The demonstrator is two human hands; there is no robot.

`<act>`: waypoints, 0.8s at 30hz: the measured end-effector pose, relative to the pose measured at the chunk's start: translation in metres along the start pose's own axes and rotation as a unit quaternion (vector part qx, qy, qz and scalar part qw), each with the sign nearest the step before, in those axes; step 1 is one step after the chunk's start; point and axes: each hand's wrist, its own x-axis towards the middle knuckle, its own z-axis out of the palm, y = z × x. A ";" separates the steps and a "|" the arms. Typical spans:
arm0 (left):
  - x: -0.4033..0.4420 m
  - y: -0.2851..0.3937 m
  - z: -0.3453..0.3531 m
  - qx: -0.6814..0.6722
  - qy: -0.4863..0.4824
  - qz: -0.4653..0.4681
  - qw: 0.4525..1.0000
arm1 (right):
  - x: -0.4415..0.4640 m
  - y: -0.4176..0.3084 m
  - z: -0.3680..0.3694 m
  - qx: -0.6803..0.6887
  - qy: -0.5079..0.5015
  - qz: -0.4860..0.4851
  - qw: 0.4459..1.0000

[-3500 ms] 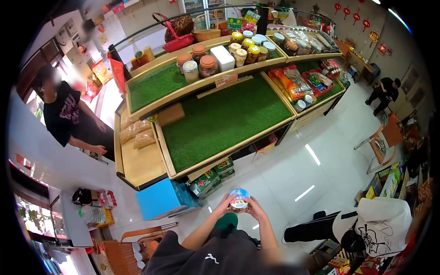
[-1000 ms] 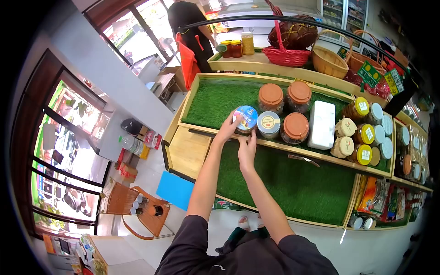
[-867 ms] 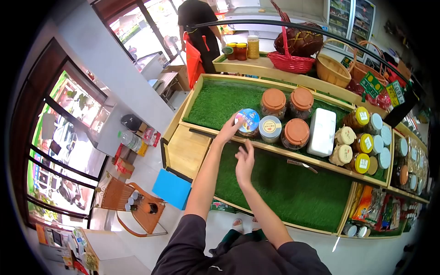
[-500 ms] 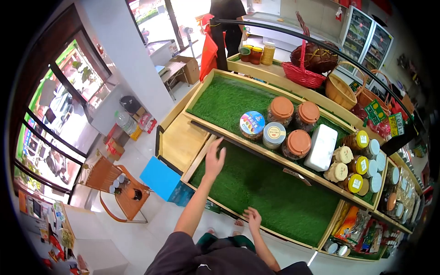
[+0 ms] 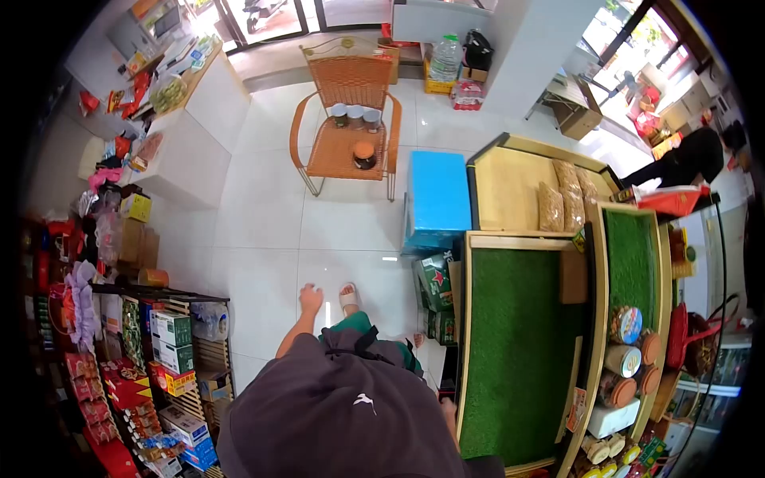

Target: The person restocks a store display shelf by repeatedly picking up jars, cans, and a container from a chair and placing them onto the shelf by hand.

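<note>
My left hand (image 5: 311,296) hangs low over the white tiled floor, holding nothing, its fingers loosely apart. Beside my right hip, my right hand (image 5: 449,408) is close to the wooden edge of the display stand (image 5: 468,334); its fingers are too hidden to read. Ahead stands a woven rattan armchair (image 5: 319,163). On its seat are three grey-lidded jars (image 5: 355,118) and a dark jar with an orange lid (image 5: 364,154). Green turf (image 5: 514,342) lines the stand's lower tier. Jars (image 5: 621,390) with orange and pale lids line the upper tier.
A blue box (image 5: 440,191) stands at the stand's corner, with green cartons (image 5: 434,283) below. Bagged goods (image 5: 562,195) lie in a wooden tray. Packed shelves (image 5: 171,350) flank my left side, and a white counter (image 5: 191,159) stands beyond. Someone in black (image 5: 689,155) is at far right.
My view has swung left from the stand toward the rattan chair. My left hand has come away from the stand and dropped to my side. My right hand is lower, beside my body.
</note>
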 end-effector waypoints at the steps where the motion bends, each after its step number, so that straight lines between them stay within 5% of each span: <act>1: 0.010 -0.025 -0.007 0.027 -0.050 -0.057 0.997 | -0.003 -0.027 0.008 -0.007 -0.004 -0.060 0.998; 3: 0.035 -0.065 -0.020 0.053 -0.105 -0.115 0.986 | -0.009 -0.072 0.046 0.112 -0.008 -0.113 0.987; 7: 0.072 -0.110 -0.021 -0.001 -0.154 -0.144 0.977 | -0.045 -0.186 0.154 -0.036 -0.066 -0.205 0.976; 9: 0.080 -0.098 -0.030 -0.162 -0.112 -0.120 0.973 | -0.093 -0.235 0.223 -0.124 -0.120 -0.250 0.953; 15: 0.085 -0.098 -0.064 -0.312 -0.091 -0.111 0.939 | -0.147 -0.305 0.375 -0.278 -0.260 -0.373 0.846; 24: 0.041 -0.191 -0.071 -0.366 -0.149 -0.393 0.831 | -0.125 -0.312 0.419 -0.405 -0.223 -0.311 0.830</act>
